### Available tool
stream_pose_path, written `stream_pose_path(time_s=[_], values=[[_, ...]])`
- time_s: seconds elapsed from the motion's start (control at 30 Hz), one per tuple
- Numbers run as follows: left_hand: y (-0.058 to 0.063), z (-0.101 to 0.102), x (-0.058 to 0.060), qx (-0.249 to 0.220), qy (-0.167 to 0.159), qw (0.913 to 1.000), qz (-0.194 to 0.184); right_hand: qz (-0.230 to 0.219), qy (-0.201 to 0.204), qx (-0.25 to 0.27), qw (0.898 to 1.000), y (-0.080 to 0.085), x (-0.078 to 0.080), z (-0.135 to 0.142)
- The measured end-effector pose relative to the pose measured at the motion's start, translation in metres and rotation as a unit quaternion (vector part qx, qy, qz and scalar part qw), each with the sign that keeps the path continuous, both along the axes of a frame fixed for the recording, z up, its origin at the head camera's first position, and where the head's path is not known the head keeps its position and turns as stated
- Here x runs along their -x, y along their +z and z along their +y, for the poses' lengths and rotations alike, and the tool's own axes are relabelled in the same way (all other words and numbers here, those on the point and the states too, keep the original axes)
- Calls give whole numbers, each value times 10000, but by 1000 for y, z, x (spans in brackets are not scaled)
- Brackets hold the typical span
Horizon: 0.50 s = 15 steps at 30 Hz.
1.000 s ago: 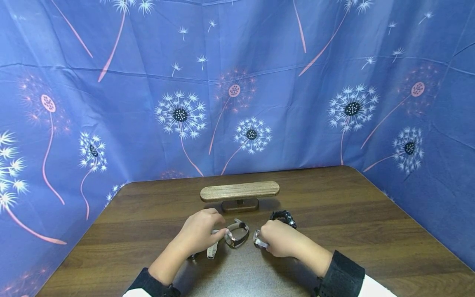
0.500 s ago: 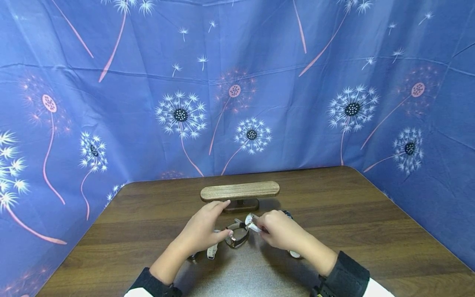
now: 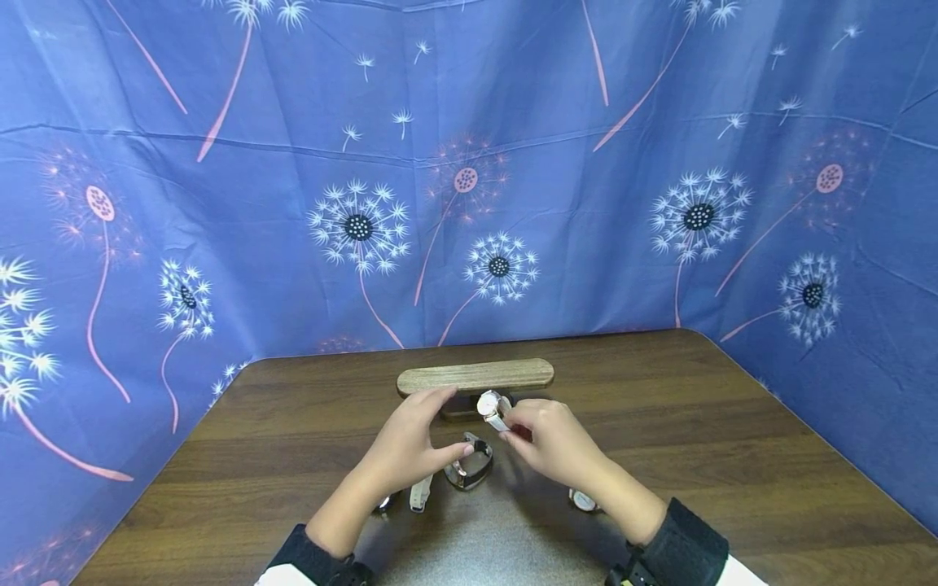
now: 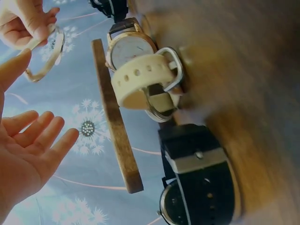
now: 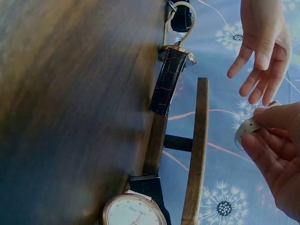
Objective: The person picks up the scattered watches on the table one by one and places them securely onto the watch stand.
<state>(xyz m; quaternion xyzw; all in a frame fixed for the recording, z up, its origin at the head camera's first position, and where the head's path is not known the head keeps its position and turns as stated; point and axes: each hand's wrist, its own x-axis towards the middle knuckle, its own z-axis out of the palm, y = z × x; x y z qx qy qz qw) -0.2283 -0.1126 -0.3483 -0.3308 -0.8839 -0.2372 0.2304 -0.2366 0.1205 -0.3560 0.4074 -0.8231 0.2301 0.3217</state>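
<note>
Head view: one wooden counter (image 3: 696, 423) carries one wooden stand (image 3: 469, 377), located at upper centre of the counter. Right grip (image 3: 554, 439) pinches one white-strap watch (image 3: 488, 404), raised at centre frame in front of the stand. Left grip (image 3: 405, 441), left of centre, is spread, thumb apart from fingers. Four further watches show: one dark-strap watch (image 3: 479, 478) between the grips, one pale-strap watch (image 3: 420, 493) and one partly hidden dark watch (image 3: 384, 503) at lower left of centre, one white-dial watch (image 3: 583, 500) beside the right forearm.

Left wrist view: left grip extended at left; right grip and held watch at upper left. Four watches line the counter, top centre to lower right.

Right wrist view: right grip pinches the strap at right; left grip, spread, upper right. White-dial watch: bottom centre, cropped.
</note>
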Motion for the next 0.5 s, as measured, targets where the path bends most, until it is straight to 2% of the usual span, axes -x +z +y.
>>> stream_pose_path(time_s=[0.27,0.5], values=[[6,9,3,-618,-259,9974,264,403,152,625,9971,1,2,-2],[10,15,4,-1261,-666,9885,510,392,443,993,9933,3,0,-7]])
